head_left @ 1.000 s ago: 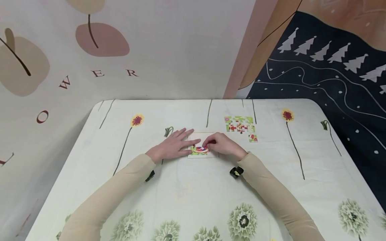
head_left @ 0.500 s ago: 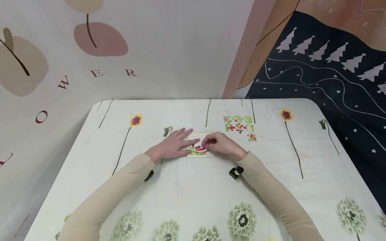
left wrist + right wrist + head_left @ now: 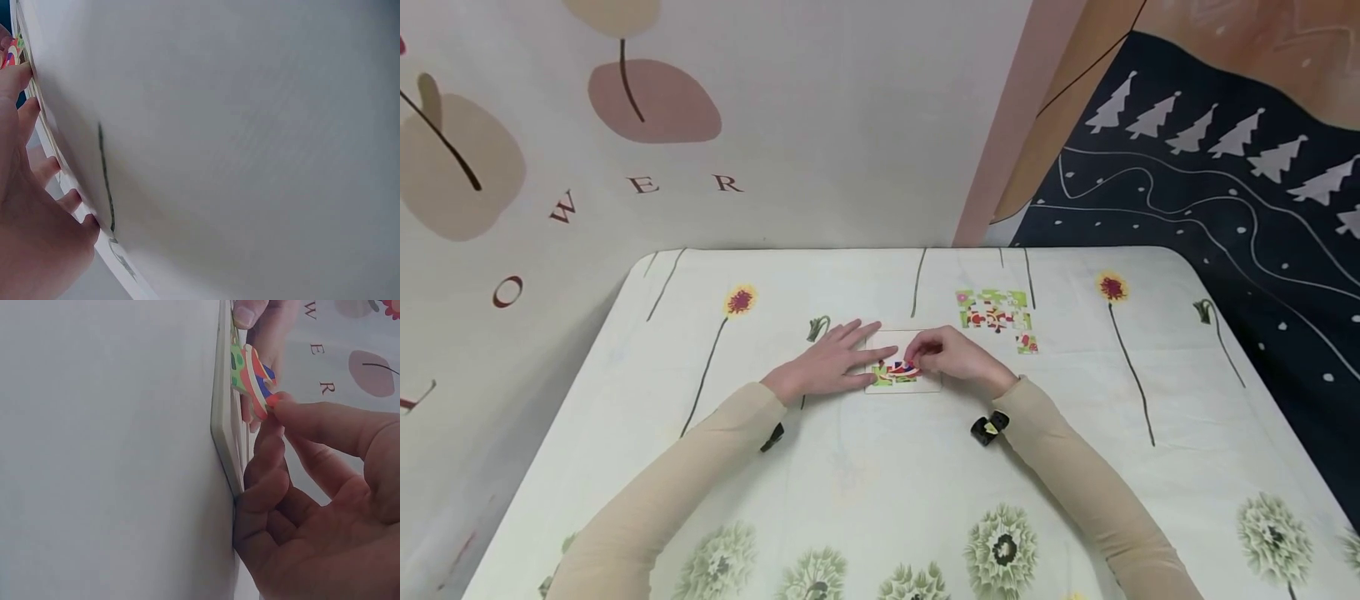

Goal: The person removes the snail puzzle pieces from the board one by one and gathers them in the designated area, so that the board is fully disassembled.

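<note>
A pale puzzle board (image 3: 891, 337) lies on the table, with joined green and red jigsaw pieces (image 3: 883, 379) along its lower left. My left hand (image 3: 823, 364) rests with spread fingers over the board's left edge, the thumb beside those pieces. From the right, my right hand (image 3: 958, 360) pinches a jigsaw piece between thumb and index finger. The right wrist view shows red, white, blue and green jigsaw work (image 3: 253, 378) tilted up off the board at those fingertips (image 3: 289, 411). Whether it is one piece or several joined is unclear.
Behind and right of the board lies a group of green and red jigsaw pieces (image 3: 992, 308), with another piece (image 3: 1027, 343) at its lower right corner. A flower-print cloth (image 3: 850, 483) covers the table. A printed wall hanging (image 3: 850, 125) stands behind it.
The right fingertips have shifted very slightly to the right, and the red and white pieces beside them look more tilted. My left hand keeps its place.
</note>
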`<action>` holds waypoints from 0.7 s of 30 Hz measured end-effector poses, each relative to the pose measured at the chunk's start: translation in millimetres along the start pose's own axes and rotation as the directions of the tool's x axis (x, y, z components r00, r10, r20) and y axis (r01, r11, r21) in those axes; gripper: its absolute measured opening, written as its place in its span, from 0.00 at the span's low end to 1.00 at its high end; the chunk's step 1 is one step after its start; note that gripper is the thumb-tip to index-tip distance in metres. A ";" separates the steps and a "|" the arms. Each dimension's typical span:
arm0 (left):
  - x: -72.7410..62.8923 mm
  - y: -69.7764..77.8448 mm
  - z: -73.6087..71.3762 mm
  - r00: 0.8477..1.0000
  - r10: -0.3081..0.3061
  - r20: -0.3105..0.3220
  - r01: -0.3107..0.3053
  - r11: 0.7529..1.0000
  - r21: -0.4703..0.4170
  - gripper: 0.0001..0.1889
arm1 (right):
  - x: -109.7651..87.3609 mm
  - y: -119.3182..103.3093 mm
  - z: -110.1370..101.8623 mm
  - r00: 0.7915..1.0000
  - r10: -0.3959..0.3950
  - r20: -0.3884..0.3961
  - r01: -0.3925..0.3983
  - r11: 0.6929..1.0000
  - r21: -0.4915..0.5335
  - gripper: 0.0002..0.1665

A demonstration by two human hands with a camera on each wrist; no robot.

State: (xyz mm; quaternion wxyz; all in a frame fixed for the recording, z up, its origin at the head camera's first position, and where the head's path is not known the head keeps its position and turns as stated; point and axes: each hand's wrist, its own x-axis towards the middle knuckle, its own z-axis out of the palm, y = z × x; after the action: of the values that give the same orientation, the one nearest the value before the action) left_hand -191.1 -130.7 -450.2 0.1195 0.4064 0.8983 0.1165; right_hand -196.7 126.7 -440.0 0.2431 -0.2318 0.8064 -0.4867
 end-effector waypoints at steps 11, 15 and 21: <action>0.4 1.3 -1.2 1.000 -0.008 0.018 0.008 1.000 -0.001 0.29 | -6.2 3.5 -6.7 0.999 -0.012 -0.046 0.013 0.999 0.033 0.10; -0.2 1.7 -1.6 1.000 -0.009 0.016 0.009 1.000 0.007 0.28 | -9.5 4.4 -9.5 0.998 -0.007 -0.060 0.009 1.000 0.029 0.10; -0.5 1.5 -2.2 1.000 -0.007 0.009 0.007 1.000 0.012 0.28 | -16.3 -1.9 -15.1 0.996 0.002 -0.090 -0.001 1.000 0.011 0.09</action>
State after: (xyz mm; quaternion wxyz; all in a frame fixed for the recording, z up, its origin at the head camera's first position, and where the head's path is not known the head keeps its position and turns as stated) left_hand -190.4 -130.3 -447.5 0.1217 0.4044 0.8999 0.1090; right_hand -193.1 146.0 -429.4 0.2082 -0.2077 0.8140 -0.5010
